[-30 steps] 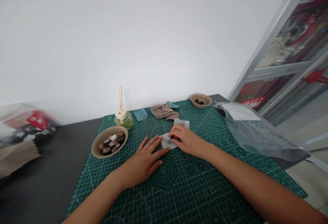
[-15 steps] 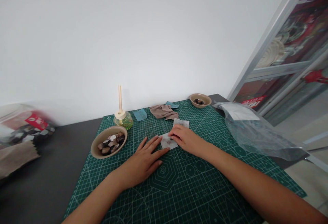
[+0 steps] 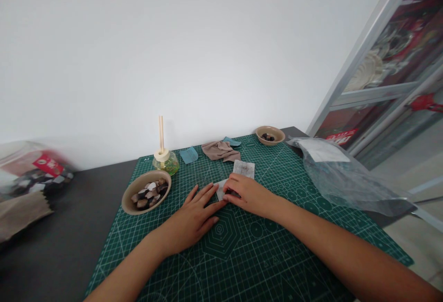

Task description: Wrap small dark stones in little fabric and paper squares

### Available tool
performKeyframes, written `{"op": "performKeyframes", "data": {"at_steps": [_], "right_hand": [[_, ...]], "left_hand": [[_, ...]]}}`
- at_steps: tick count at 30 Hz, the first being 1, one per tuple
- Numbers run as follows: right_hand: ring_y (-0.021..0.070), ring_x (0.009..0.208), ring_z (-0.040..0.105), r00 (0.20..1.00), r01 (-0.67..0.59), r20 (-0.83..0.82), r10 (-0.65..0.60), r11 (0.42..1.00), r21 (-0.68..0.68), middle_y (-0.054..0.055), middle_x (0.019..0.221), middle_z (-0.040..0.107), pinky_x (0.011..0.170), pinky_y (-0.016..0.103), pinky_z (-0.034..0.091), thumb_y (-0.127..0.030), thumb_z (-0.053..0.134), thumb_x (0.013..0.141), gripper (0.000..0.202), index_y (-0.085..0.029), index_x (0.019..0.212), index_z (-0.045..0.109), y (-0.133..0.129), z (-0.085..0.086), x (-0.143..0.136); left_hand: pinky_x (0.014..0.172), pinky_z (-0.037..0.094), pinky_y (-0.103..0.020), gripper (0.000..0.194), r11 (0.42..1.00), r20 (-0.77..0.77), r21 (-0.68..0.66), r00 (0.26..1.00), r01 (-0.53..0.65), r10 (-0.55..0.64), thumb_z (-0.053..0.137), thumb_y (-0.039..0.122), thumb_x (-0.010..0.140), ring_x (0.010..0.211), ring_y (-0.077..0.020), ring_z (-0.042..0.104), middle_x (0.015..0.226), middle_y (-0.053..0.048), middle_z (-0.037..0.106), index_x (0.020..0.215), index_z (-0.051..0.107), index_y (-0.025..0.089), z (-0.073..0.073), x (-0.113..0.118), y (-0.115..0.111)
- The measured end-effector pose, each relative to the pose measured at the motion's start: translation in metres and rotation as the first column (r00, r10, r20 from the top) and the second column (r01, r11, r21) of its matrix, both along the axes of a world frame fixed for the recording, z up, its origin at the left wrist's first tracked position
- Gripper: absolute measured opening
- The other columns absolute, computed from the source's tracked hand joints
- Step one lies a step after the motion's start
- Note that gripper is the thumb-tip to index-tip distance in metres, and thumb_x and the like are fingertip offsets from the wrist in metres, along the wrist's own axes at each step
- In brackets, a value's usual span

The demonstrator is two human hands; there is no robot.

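My left hand (image 3: pixel 197 219) lies flat on the cutting mat (image 3: pixel 284 265), fingers spread. Its fingertips press the left edge of a small pale grey sheet (image 3: pixel 220 190) that looks like sandpaper. My right hand (image 3: pixel 247 193) is closed over that sheet, gripping a small dark stone (image 3: pixel 233 193) against it, mostly hidden by the fingers. Just beyond lies a second grey sheet (image 3: pixel 244 168) with dark smudges. To the left of my left hand stands a tan bowl (image 3: pixel 128 200) of brown, black and white stones (image 3: pixel 149 194).
At the back are a reed diffuser (image 3: pixel 166 162), blue pieces (image 3: pixel 188 155), a brown cloth (image 3: pixel 219 151) and a tan bowl (image 3: pixel 259 132) with a few dark stones. A plastic bag (image 3: pixel 332 177) lies right; a bag of stones (image 3: pixel 38 173) and brown cloth (image 3: pixel 24 214) sit left.
My right hand has slid a little left and toward me over the sheet, closer to my left fingertips. My left hand stays in place.
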State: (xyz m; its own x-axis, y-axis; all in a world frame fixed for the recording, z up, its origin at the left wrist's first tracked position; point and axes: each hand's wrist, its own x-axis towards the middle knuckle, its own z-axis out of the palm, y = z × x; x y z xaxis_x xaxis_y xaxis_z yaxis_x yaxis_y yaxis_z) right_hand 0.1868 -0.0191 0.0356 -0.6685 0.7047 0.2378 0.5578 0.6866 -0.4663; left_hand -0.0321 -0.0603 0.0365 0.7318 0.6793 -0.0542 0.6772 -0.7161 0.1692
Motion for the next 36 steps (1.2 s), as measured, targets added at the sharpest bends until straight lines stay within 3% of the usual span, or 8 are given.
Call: {"op": "performKeyframes", "data": {"at_steps": [7,11,18,23,26,36], "right_hand": [[0.0142,0.069,0.050,0.991,0.136,0.008,-0.136,0.989,-0.051,0.002,0.076,0.055,0.063,0.026,0.038,-0.023,0.061,0.085,0.012,-0.015,0.077,0.058,0.0076,-0.0007,0.0026],[0.0127,0.067,0.051,0.996,0.080,-0.039,-0.084,0.991,-0.108,0.001,0.078,0.056,0.061,0.024,0.038,-0.020,0.062,0.084,0.008,-0.015,0.079,0.059,0.0055,0.0015,0.0003],[0.0124,0.065,0.049,0.990,0.136,-0.018,-0.137,0.988,-0.071,0.001,0.074,0.054,0.060,0.024,0.036,-0.018,0.063,0.082,0.009,-0.014,0.076,0.059,0.0079,0.0008,0.0054],[0.0123,0.069,0.051,0.997,0.039,-0.067,-0.045,0.995,-0.090,0.001,0.080,0.056,0.062,0.023,0.038,-0.017,0.063,0.082,0.003,-0.015,0.082,0.060,0.0064,-0.0005,0.0019],[0.0119,0.066,0.050,0.996,0.077,-0.034,-0.079,0.995,-0.060,0.001,0.076,0.055,0.060,0.023,0.036,-0.015,0.062,0.081,0.005,-0.015,0.078,0.059,0.0064,0.0005,0.0038],[0.0126,0.066,0.051,0.999,0.051,-0.006,-0.052,0.997,-0.051,0.001,0.077,0.056,0.060,0.024,0.036,-0.022,0.062,0.085,0.008,-0.016,0.081,0.058,0.0088,-0.0023,0.0041]], "left_hand": [[0.111,0.014,-0.054,0.045,1.000,0.016,0.001,1.000,0.001,-0.001,0.040,0.027,0.098,0.141,-0.0260,0.013,0.154,-0.005,0.017,0.142,0.032,0.033,0.0023,0.0006,-0.0009],[0.111,0.014,-0.054,0.046,1.000,0.023,-0.006,1.000,-0.002,0.002,0.040,0.026,0.098,0.141,-0.0263,0.013,0.154,-0.004,0.018,0.142,0.032,0.033,0.0026,0.0005,-0.0013],[0.111,0.014,-0.054,0.044,1.000,0.023,-0.015,1.000,-0.005,0.005,0.040,0.027,0.098,0.141,-0.0267,0.014,0.154,-0.004,0.018,0.141,0.034,0.033,0.0017,0.0003,-0.0016],[0.111,0.013,-0.054,0.046,1.000,0.019,-0.010,1.000,0.001,0.000,0.039,0.027,0.098,0.141,-0.0263,0.012,0.155,-0.004,0.016,0.143,0.030,0.034,0.0014,0.0000,-0.0010],[0.111,0.014,-0.054,0.045,1.000,0.018,-0.011,1.000,0.004,-0.004,0.039,0.026,0.098,0.141,-0.0257,0.011,0.155,-0.004,0.015,0.142,0.032,0.035,0.0028,0.0003,-0.0015],[0.111,0.014,-0.054,0.047,1.000,0.037,-0.009,0.999,0.007,-0.007,0.041,0.025,0.097,0.141,-0.0262,0.013,0.154,-0.003,0.017,0.142,0.032,0.035,0.0039,0.0013,-0.0026]]}}
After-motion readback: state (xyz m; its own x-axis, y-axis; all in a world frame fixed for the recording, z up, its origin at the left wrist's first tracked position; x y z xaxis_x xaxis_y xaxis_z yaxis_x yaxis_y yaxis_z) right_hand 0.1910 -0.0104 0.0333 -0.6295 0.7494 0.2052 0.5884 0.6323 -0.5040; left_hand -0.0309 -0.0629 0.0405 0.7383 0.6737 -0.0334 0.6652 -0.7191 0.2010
